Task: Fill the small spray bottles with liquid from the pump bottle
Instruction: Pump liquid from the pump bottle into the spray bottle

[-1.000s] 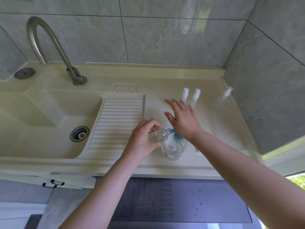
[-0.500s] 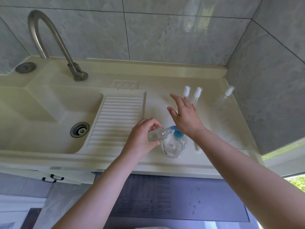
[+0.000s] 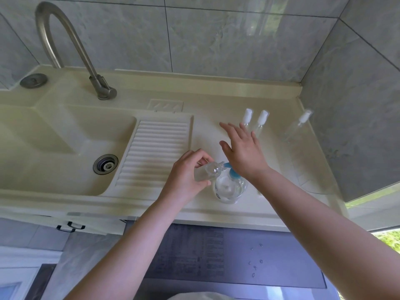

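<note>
Left hand curls around a small clear bottle, tilted, uncapped mouth up against the blue spout of the pump bottle. Fingers wrap the bottle's body; thumb on the near side.

Right hand sits flat on the pump head, heel of the palm on it, fingers straight and spread, pointing far-left. It grips nothing.

Pump bottle stands upright on the counter near the front edge, clear, round-bodied, partly filled with clear liquid.

Farther back, just beyond the right hand's fingertips, two capped spray bottles stand side by side with white tops, lower parts hidden behind the hand. A third spray bottle stands well to the right, close to the side wall.

Just right of the pump bottle, a thin pale object lies on the counter, mostly under the right forearm; cannot tell what it is.

Left of the hands: ribbed drainboard, then the sink with its drain. Curved metal tap at the far rim. Grey tiled walls behind and to the right.
</note>
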`<state>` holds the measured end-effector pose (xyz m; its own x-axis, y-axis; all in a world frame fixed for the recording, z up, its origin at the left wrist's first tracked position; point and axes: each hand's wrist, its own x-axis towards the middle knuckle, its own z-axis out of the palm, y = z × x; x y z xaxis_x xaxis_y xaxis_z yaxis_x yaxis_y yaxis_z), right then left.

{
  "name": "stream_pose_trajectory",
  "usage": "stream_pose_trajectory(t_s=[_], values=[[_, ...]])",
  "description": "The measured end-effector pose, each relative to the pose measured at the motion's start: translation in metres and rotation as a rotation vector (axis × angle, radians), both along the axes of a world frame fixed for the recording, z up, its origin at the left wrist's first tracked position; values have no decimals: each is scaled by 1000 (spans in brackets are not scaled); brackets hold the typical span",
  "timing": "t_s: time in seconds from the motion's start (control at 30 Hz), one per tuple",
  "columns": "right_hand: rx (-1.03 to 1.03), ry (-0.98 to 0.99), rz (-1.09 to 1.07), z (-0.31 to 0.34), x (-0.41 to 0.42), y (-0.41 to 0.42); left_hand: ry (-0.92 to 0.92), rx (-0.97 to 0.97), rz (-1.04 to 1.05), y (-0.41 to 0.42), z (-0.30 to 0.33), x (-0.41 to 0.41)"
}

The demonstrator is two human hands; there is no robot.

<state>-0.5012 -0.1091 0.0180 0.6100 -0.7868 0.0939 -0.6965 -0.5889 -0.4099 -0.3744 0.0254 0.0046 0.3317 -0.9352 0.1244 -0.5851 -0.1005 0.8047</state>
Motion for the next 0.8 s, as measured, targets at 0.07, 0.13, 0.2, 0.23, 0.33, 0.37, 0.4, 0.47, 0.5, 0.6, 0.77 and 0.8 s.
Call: stream_pose_trajectory(t_s=[0.07,0.13,0.2,0.23,0.33,0.37,0.4,0.47,0.5,0.6,0.77,0.8], values=[[-21,8,-4,-1,1,0,-2,2,-1,0,-1,0],[-14,-14,-17,1,1,-1,-2,11,-6,0,-1,0],[13,-45,-16,4,0,-3,3,9,-7,0,-1,1],[28,-54,-5,6,1,-3,3,6,-7,0,-1,1],[78,-62,3,3,1,1,4,-1,-7,1,-1,0],[85,-66,-4,1,2,1,5,-5,-8,1,-1,0],[85,-66,-10,0,2,2,4,-7,-10,0,0,0],[74,-64,-11,-1,2,1,-2,-3,-14,0,0,2],[70,-66,-13,0,2,0,-3,0,-16,0,-1,2],[66,-86,-10,5,0,-2,-5,0,-15,0,0,1],[5,-25,8,0,1,3,-17,-2,-19,0,0,0],[4,-27,6,0,1,3,-17,-2,-21,0,0,1]])
